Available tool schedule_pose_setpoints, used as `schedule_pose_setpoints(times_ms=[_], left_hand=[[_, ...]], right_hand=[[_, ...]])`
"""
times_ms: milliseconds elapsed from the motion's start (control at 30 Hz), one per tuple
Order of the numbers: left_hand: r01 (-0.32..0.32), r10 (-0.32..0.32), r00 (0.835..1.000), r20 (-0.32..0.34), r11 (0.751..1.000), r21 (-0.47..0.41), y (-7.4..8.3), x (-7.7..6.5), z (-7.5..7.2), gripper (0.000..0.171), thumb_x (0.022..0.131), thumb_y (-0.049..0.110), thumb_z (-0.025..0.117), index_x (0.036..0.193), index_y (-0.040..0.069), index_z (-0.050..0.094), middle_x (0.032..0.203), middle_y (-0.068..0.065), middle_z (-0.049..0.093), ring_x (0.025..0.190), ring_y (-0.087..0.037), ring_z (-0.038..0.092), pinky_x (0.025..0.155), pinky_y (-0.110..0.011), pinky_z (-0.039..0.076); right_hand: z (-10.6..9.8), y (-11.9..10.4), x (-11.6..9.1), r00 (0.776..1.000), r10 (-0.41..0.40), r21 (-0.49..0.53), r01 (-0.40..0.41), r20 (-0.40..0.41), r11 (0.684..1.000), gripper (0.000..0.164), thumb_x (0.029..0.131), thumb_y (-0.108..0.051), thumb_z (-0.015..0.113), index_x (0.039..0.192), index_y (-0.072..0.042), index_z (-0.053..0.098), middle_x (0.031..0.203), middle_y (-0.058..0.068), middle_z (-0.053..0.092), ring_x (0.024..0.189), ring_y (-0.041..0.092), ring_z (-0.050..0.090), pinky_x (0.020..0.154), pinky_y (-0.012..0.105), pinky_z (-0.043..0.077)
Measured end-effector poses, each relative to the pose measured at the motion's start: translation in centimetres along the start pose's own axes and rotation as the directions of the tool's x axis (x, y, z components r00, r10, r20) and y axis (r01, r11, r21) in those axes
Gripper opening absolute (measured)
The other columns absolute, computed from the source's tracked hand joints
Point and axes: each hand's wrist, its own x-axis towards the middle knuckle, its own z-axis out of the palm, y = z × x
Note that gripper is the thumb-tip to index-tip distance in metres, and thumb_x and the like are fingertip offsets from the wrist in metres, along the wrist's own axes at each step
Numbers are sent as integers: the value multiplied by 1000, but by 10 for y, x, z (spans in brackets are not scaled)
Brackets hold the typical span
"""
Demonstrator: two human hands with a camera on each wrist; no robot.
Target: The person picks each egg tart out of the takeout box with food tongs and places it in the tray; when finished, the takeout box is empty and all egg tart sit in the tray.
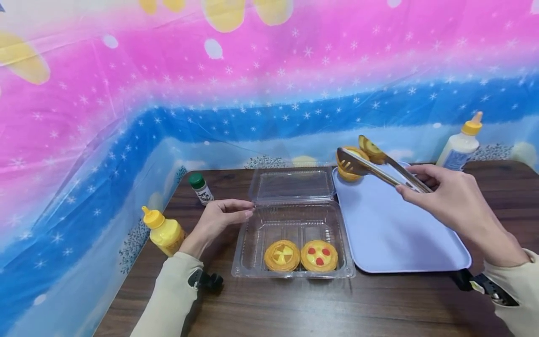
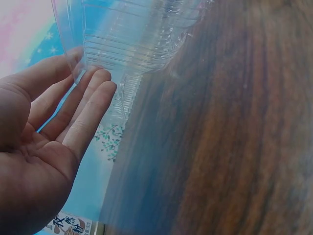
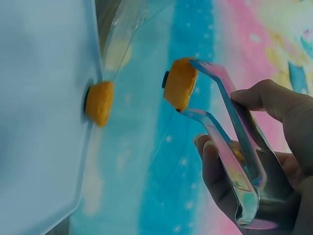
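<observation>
My right hand grips metal tongs, and their tips clasp an egg tart in the air. Below it, another tart sits at the far left corner of the pale lavender tray. With thumb and fingertips, my left hand pinches the left rim of an open clear plastic container, near its hinge. In the container's front half lie a tart with yellow fruit pieces and a tart with red spots, side by side.
A yellow squeeze bottle and a green-capped shaker stand on the left. Behind the tray at right is a white bottle with a yellow cap. A patterned cloth hangs along the back of the wooden table.
</observation>
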Motion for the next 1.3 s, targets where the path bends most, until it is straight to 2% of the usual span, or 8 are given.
schedule_pose_setpoints(times_ms=[133, 433, 633, 767, 1033, 1300], left_hand=[[3, -2, 1000, 11, 1000, -31, 0, -1, 0, 34, 82, 23, 80, 111, 8, 72, 109, -7, 71, 99, -23, 68, 87, -33, 53], [-25, 25, 1000, 3, 1000, 0, 2, 0, 1, 32, 82, 22, 80, 110, 9, 73, 108, -5, 72, 96, -23, 69, 83, -33, 54], [-9, 9, 1000, 0, 1000, 4, 0, 0, 1, 30, 81, 23, 80, 108, 11, 74, 107, -4, 72, 97, -22, 68, 84, -34, 54], [-20, 20, 1000, -5, 1000, 23, 1, 0, 1, 30, 81, 24, 81, 108, 12, 74, 107, -3, 72, 97, -22, 68, 83, -34, 54], [-8, 9, 1000, -16, 1000, 24, 1, -1, 0, 32, 80, 26, 81, 108, 12, 74, 105, -3, 72, 96, -22, 68, 87, -33, 53], [-46, 46, 999, -16, 998, 51, 2, 0, 1, 30, 80, 24, 81, 108, 12, 75, 106, -3, 72, 97, -21, 68, 82, -33, 55]], right_hand=[[-1, 15, 4, 999, 32, -27, -32, -3, 999, 54, 84, -44, 73, 120, -5, 65, 78, 11, 67, 63, 22, 55, 45, 31, 38], [3, 44, 11, 995, 100, -75, -99, 2, 992, 61, 87, -49, 67, 124, -1, 60, 79, 15, 65, 59, 23, 53, 42, 32, 37], [10, 60, 12, 994, 111, -91, -110, 3, 990, 60, 86, -47, 68, 123, 0, 60, 83, 18, 66, 61, 24, 53, 45, 32, 38], [14, 67, 15, 994, 111, -105, -110, -1, 988, 59, 85, -46, 70, 120, 1, 62, 87, 19, 67, 68, 28, 54, 51, 34, 38], [17, 76, 19, 994, 111, -116, -108, 19, 987, 57, 84, -43, 71, 118, 2, 62, 73, 10, 63, 64, 27, 50, 50, 34, 35], [23, 86, 19, 987, 148, -115, -140, 62, 983, 62, 85, -43, 71, 121, 5, 59, 82, 18, 65, 69, 29, 51, 51, 34, 36]])
